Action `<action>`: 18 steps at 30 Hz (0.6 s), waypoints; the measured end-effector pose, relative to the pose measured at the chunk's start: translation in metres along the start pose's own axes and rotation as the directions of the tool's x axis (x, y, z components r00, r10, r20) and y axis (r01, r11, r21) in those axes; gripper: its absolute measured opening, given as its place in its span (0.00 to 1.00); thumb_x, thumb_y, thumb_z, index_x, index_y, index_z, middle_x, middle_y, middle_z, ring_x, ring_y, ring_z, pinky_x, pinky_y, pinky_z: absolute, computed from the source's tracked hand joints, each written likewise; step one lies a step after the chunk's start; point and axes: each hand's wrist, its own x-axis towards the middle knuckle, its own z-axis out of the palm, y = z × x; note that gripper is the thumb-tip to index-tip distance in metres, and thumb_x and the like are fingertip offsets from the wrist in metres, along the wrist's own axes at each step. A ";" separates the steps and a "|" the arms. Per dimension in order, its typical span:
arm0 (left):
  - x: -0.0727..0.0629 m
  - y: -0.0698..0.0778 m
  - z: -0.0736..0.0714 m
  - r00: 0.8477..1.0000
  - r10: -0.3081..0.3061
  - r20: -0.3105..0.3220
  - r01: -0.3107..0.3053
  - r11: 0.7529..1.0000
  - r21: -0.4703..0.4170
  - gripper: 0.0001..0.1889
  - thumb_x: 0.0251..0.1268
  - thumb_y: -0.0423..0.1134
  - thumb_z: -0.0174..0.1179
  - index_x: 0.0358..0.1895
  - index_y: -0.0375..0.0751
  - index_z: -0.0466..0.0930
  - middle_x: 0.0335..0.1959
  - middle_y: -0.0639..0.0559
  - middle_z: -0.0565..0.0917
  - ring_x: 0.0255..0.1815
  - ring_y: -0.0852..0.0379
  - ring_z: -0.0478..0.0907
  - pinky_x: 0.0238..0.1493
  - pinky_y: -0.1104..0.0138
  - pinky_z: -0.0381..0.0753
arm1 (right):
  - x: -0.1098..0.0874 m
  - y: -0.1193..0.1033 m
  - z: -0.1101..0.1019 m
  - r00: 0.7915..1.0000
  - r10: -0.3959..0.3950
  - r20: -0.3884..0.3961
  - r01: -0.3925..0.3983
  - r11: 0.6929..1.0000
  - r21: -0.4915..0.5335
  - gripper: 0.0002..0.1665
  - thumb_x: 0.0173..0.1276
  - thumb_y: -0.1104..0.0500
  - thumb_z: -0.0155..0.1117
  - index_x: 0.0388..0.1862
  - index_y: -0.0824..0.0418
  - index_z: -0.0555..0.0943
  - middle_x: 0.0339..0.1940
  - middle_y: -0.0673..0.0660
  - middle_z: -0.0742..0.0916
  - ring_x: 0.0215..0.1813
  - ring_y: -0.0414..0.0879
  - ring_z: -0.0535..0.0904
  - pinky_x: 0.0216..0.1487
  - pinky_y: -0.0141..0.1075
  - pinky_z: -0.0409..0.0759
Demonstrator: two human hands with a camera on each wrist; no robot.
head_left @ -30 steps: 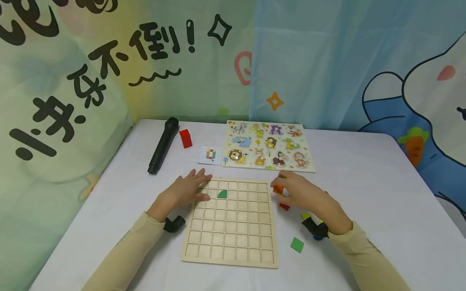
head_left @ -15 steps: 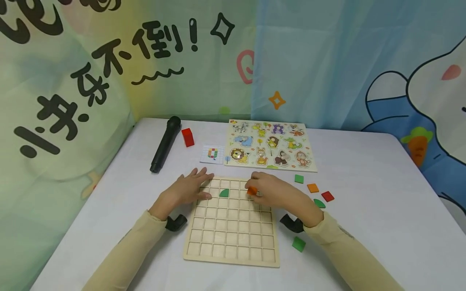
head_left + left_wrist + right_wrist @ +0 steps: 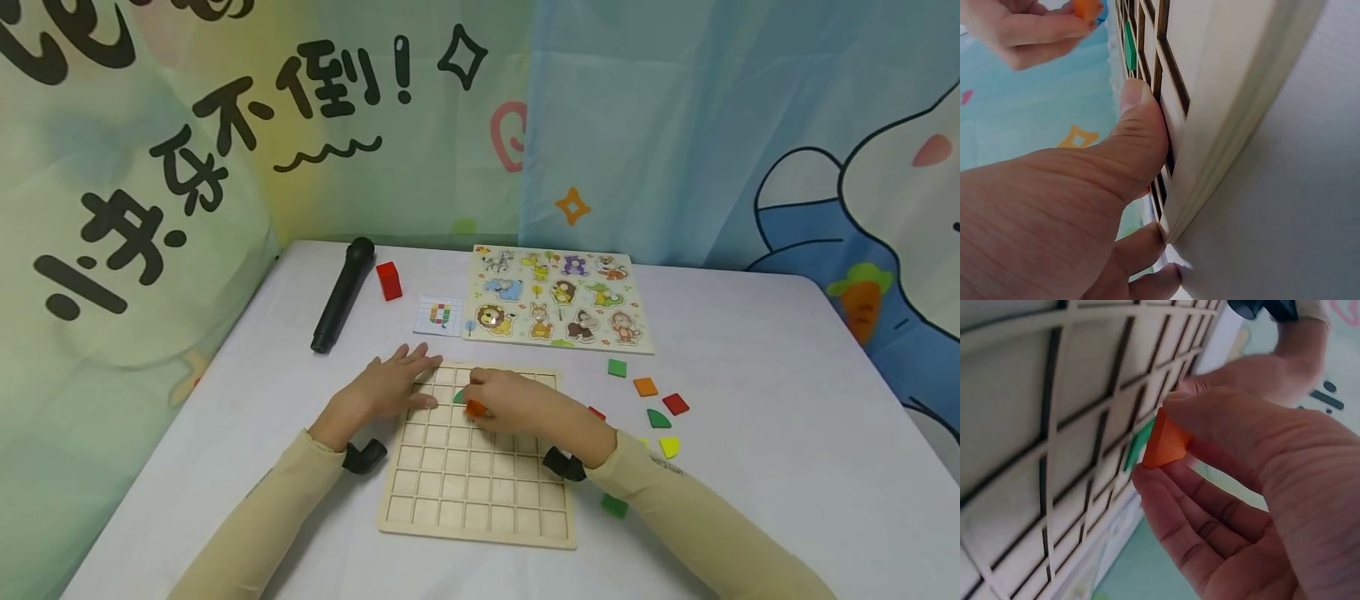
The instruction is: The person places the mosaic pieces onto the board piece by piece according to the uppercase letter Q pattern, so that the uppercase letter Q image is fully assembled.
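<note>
A pale wooden grid board [image 3: 480, 521] lies on the white table. Its upper left edge is under my left hand [image 3: 386, 389], whose fingers are spread and whose thumb [image 3: 1138, 119] rests on the grid. My right hand [image 3: 517, 406] is over the upper part of the board, pinching an orange square tile [image 3: 1169, 440] between thumb and fingertips. The tile is tilted close above the grid, beside a green quarter-circle tile [image 3: 458, 398] that sits in a cell. Part of that green tile is hidden by the right hand in the head view.
Right of the board lie loose tiles: green [image 3: 617, 368], orange [image 3: 645, 387], red [image 3: 676, 404], a green quarter-circle [image 3: 658, 418] and yellow [image 3: 670, 447]. Behind stand a pattern card [image 3: 438, 317], an animal puzzle board [image 3: 555, 296], a red block [image 3: 389, 281] and a black microphone [image 3: 343, 296].
My right hand has picked up the orange tile from right of the board and carried it left over the grid to the green quarter-circle. The left hand stays on the board's edge.
</note>
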 end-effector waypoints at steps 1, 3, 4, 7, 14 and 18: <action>0.000 0.000 0.000 1.000 0.001 0.001 -0.001 1.000 -0.001 0.40 0.64 0.55 0.61 0.76 0.49 0.57 0.79 0.42 0.53 0.79 0.38 0.46 0.71 0.34 0.49 | 0.002 -0.001 0.002 1.000 -0.004 0.007 0.004 1.000 -0.007 0.12 0.66 0.59 0.68 0.46 0.62 0.83 0.38 0.55 0.81 0.35 0.42 0.77 0.38 0.31 0.79; 0.001 0.000 0.000 1.000 0.007 0.001 -0.007 1.000 0.002 0.39 0.64 0.55 0.61 0.76 0.49 0.58 0.79 0.42 0.53 0.79 0.37 0.47 0.70 0.34 0.50 | 0.006 -0.004 0.004 1.000 -0.008 0.021 0.008 1.000 -0.018 0.12 0.67 0.59 0.67 0.47 0.62 0.83 0.39 0.55 0.81 0.37 0.43 0.77 0.40 0.32 0.79; 0.001 0.000 0.000 1.000 0.010 0.000 -0.010 1.000 0.004 0.39 0.64 0.55 0.61 0.76 0.49 0.58 0.78 0.41 0.53 0.79 0.37 0.47 0.70 0.34 0.50 | 0.007 -0.005 0.006 1.000 -0.012 0.025 0.012 1.000 -0.023 0.12 0.67 0.58 0.67 0.47 0.62 0.83 0.39 0.55 0.81 0.38 0.43 0.78 0.42 0.33 0.80; 0.001 0.000 -0.001 1.000 0.018 0.001 -0.018 1.000 0.016 0.38 0.65 0.55 0.60 0.76 0.48 0.58 0.78 0.40 0.54 0.78 0.36 0.48 0.69 0.33 0.51 | 0.010 -0.005 0.009 1.000 -0.022 0.022 0.023 0.999 -0.034 0.12 0.67 0.58 0.67 0.47 0.61 0.83 0.39 0.54 0.81 0.38 0.44 0.78 0.43 0.34 0.80; 0.001 0.001 -0.001 1.000 0.012 -0.001 -0.012 1.000 0.023 0.38 0.65 0.55 0.60 0.76 0.49 0.58 0.78 0.41 0.54 0.78 0.37 0.48 0.70 0.33 0.51 | 0.013 -0.005 0.011 0.998 -0.061 -0.002 0.060 0.993 -0.097 0.11 0.66 0.58 0.68 0.46 0.59 0.84 0.40 0.54 0.82 0.42 0.45 0.81 0.46 0.33 0.81; 0.001 0.000 -0.002 1.000 0.009 -0.004 -0.009 1.000 0.026 0.38 0.65 0.55 0.60 0.76 0.49 0.58 0.78 0.41 0.54 0.78 0.36 0.48 0.69 0.33 0.51 | 0.015 -0.006 0.011 0.997 -0.079 0.008 0.079 0.988 -0.136 0.11 0.65 0.58 0.69 0.46 0.59 0.84 0.41 0.53 0.82 0.44 0.45 0.82 0.46 0.33 0.81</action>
